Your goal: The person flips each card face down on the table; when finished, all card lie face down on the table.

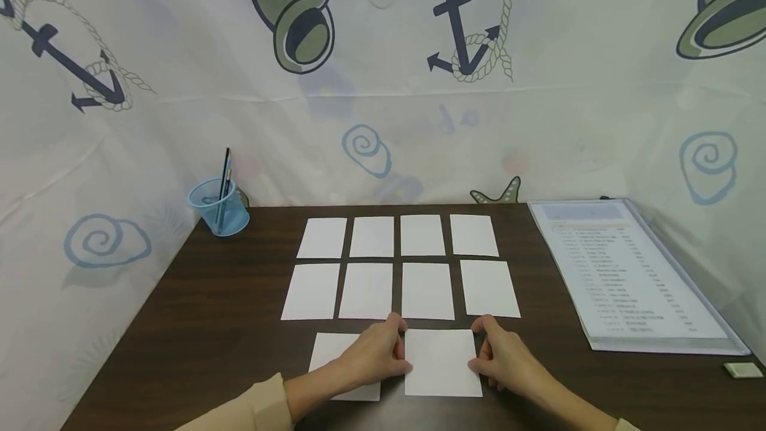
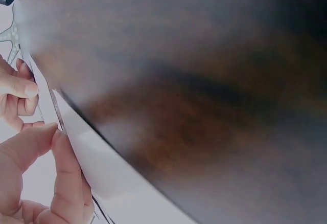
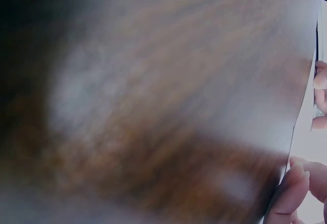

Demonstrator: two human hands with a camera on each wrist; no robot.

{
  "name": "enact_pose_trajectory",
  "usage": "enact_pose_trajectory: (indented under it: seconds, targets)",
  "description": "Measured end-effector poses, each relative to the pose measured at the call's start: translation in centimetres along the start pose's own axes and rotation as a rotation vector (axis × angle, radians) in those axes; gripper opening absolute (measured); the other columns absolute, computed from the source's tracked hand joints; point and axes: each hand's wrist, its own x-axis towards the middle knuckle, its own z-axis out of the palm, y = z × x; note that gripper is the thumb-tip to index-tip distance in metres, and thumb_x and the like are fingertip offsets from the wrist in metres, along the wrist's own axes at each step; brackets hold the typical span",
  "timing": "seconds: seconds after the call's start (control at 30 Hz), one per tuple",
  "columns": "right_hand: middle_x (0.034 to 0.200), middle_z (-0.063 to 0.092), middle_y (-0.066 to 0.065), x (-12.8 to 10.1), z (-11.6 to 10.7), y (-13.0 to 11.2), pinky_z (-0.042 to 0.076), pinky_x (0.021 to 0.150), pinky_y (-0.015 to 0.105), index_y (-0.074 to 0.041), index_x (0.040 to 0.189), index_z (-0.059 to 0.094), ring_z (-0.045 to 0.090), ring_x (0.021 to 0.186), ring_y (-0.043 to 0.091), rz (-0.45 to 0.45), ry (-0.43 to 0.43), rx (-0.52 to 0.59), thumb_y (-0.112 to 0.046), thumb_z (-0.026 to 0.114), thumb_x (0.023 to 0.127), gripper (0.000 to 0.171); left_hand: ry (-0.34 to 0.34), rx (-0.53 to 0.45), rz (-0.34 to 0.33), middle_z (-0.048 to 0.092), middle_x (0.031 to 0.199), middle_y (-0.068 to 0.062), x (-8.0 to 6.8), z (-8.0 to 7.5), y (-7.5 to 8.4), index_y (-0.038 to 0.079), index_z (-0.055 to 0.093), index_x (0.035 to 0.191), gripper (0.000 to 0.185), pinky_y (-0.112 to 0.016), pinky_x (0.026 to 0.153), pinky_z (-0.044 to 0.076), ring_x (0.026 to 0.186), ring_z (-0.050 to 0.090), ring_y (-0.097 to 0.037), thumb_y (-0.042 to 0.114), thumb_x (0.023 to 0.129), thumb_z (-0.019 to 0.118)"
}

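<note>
Head view shows me a blank white paper card (image 1: 441,361) lying flat on the dark brown wooden bench (image 1: 197,324), near its front edge, right between my two hands. My left hand (image 1: 377,354) pinches the card's left edge with curled fingers; my right hand (image 1: 503,354) pinches its right edge the same way. The left hand also rests over a second white card (image 1: 332,351) just beside the first.

I count ten cards: two rows of four (image 1: 397,265) behind the hands, plus these two in front. One light blue mesh pen cup (image 1: 218,208) holds two pencils at the back left. One clear plastic folder with a printed sheet (image 1: 628,278) lies at right, one small pale eraser (image 1: 743,370) near it.
</note>
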Motion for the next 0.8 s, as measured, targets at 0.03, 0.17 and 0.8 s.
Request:
enact_pose_trajectory:
  seconds: [0.03,0.17,0.8]
  targets:
    - [0.061,0.051,0.000,0.01,-0.02,0.00,0.044,0.038,0.023,0.007,0.114,0.043,0.049,0.041,0.008,0.002,-0.001,-0.003,0.004,0.069,0.076,0.047,-0.006,0.007,-0.003,0.055,0.065,0.011,0.02,-0.05,0.05,-0.003,0.050,0.111,0.050,-0.016,0.051,0.040,0.053,0.045,0.002,0.007,0.071,0.078]
    - [0.061,0.050,0.000,0.03,-0.15,0.06,0.043,0.037,0.023,0.006,0.114,0.043,0.049,0.041,0.008,0.004,-0.002,-0.014,0.002,0.071,0.076,0.048,-0.021,0.029,-0.012,0.054,0.064,0.011,0.10,-0.17,0.20,-0.003,0.050,0.113,0.051,-0.016,0.051,0.040,0.053,0.045,0.002,0.008,0.072,0.079]
    - [0.062,0.052,0.001,0.22,-0.32,0.59,0.045,0.038,0.025,0.007,0.117,0.043,0.051,0.042,0.009,0.007,-0.037,0.057,-0.004,0.070,0.080,0.048,-0.040,0.024,0.010,0.054,0.065,0.011,0.21,-0.30,-0.05,-0.002,0.051,0.112,0.049,-0.016,0.050,0.040,0.053,0.045,0.003,0.011,0.073,0.078]
